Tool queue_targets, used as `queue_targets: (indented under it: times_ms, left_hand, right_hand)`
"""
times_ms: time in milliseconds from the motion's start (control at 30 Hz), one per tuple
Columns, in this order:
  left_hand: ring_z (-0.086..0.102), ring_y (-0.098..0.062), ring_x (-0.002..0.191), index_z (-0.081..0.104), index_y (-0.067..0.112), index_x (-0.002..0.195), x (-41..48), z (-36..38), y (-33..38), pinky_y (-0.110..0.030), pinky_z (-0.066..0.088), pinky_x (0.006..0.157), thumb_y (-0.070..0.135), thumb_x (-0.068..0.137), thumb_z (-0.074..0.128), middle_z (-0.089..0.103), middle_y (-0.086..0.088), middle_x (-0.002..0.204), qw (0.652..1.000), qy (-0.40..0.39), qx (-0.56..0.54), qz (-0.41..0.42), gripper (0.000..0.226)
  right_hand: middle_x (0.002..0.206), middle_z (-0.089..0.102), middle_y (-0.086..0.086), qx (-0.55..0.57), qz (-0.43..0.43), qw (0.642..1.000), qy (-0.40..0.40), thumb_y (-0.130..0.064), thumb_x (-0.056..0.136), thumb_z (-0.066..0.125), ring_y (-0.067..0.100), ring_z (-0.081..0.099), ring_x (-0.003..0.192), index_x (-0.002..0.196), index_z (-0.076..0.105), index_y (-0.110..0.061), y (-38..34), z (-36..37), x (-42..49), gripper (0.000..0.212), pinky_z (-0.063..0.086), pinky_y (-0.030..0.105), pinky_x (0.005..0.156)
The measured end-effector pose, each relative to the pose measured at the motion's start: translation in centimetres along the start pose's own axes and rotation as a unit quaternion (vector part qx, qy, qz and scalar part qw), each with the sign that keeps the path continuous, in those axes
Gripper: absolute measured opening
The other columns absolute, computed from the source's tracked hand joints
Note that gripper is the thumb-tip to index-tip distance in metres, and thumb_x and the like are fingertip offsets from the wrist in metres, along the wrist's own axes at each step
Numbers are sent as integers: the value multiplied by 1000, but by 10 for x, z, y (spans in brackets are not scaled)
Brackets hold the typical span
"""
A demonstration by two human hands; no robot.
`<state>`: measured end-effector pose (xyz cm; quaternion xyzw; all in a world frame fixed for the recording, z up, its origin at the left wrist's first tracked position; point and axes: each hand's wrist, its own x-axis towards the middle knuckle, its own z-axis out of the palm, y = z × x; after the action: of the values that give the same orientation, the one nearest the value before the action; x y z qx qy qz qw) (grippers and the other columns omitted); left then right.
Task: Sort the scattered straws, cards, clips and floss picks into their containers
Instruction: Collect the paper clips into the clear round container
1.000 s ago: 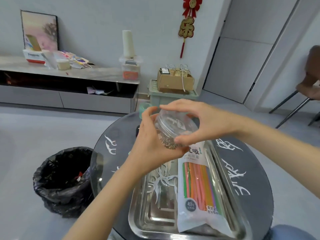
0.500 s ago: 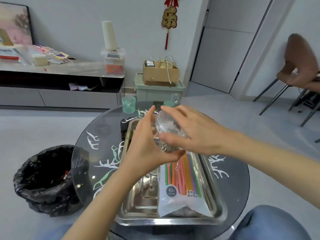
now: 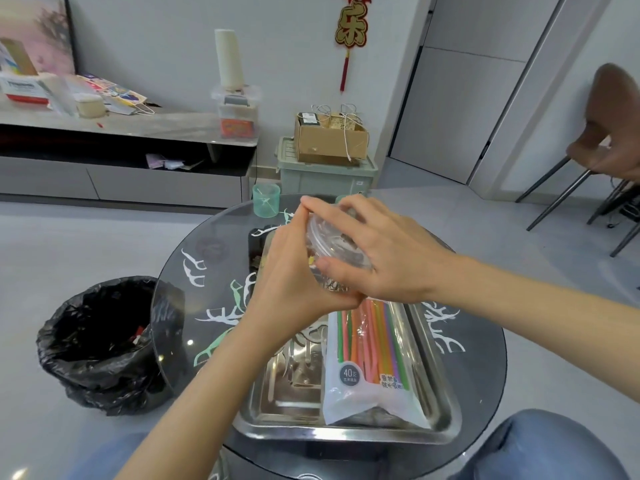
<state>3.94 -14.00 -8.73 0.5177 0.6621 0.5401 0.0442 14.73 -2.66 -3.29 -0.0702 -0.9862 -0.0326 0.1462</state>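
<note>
Two hands grip the clear jar (image 3: pixel 334 284) above the tray (image 3: pixel 346 434): your left hand (image 3: pixel 294 285) steadies its body so your right hand (image 3: pixel 391 258) can work the lid (image 3: pixel 329 237). The straw bag (image 3: pixel 370 362) lies in the tray.

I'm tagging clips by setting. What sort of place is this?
Probably a home living room: a low cabinet runs along the wall, a red hanging ornament decorates that wall, and a round glass table stands beside a lined bin.
</note>
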Motion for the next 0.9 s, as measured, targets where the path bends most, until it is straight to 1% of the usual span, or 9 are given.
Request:
queue_targets:
  times_ms: [133, 267, 333, 400, 467, 533, 600, 733, 900]
  left_hand:
    - [56, -5, 112, 30, 36, 137, -5, -2, -2, -26, 49, 87, 40, 48, 84, 58, 17, 119, 998, -21, -43, -30, 104]
    - [52, 0, 120, 36, 34, 136, -4, 1, -2, -27, 50, 94, 36, 48, 88, 54, 17, 130, 977, -17, -207, -54, 102]
    - [51, -9, 125, 36, 31, 139, 1, -1, -5, -37, 46, 101, 43, 45, 91, 51, 7, 138, 936, -8, -334, -114, 109]
    - [54, -24, 124, 42, 37, 135, 4, -5, -8, -51, 47, 97, 62, 56, 80, 54, -1, 137, 861, -34, -469, -192, 91]
    - [56, -37, 120, 52, 38, 130, 5, -4, -7, -61, 48, 90, 76, 70, 53, 58, -8, 133, 791, -113, -552, -240, 71]
    - [57, -40, 117, 49, 31, 135, 5, 1, -7, -62, 47, 87, 76, 78, 42, 58, -13, 133, 746, -143, -594, -265, 74]
    - [62, -37, 110, 52, 25, 133, 6, 3, -10, -56, 51, 82, 68, 87, 40, 62, -15, 126, 731, -122, -605, -289, 65]
    - [71, -30, 88, 75, 22, 100, 5, 3, -14, -48, 55, 70, 57, 89, 45, 73, -10, 97, 693, -103, -625, -343, 47]
    - [70, -35, 87, 70, 22, 108, 6, 6, -24, -57, 51, 74, 59, 86, 49, 72, -12, 102, 674, -114, -630, -369, 48]
  right_hand:
    - [130, 36, 2, 24, -45, 998, -22, -72, 84, 31, 11, 38, 113, 149, 5, -43, 6, -3, -5, 76, 48, 35, 85]
    - [121, 42, -7, 251, 43, 967, 5, -67, 77, 45, 2, 46, 108, 140, 24, -55, 12, -1, -5, 67, 45, 30, 92]
    - [129, 45, -5, 368, 91, 925, 36, -65, 76, 48, 8, 47, 119, 138, 31, -53, 16, -2, 0, 66, 47, 44, 97]
    - [138, 43, -3, 414, 90, 904, 51, -61, 80, 47, 17, 45, 127, 141, 32, -46, 17, -2, 3, 65, 45, 54, 97]
    - [135, 44, -2, 377, 62, 922, 55, -62, 82, 45, 15, 46, 123, 142, 29, -46, 15, 3, 2, 64, 46, 49, 96]
    - [128, 44, -5, 329, 43, 941, 65, -69, 83, 41, 8, 46, 119, 141, 24, -49, 10, 14, -1, 64, 44, 37, 96]
    - [124, 42, -9, 307, 24, 948, 78, -73, 83, 37, 8, 46, 117, 143, 21, -47, 8, 23, -1, 68, 44, 36, 94]
    - [129, 39, 0, 253, -83, 960, 91, -68, 86, 39, 15, 45, 121, 146, 25, -28, 15, 25, -1, 73, 44, 34, 95]
    - [129, 42, 10, 237, -126, 958, 104, -63, 89, 39, 22, 44, 123, 141, 32, -17, 22, 17, 7, 70, 37, 30, 101]
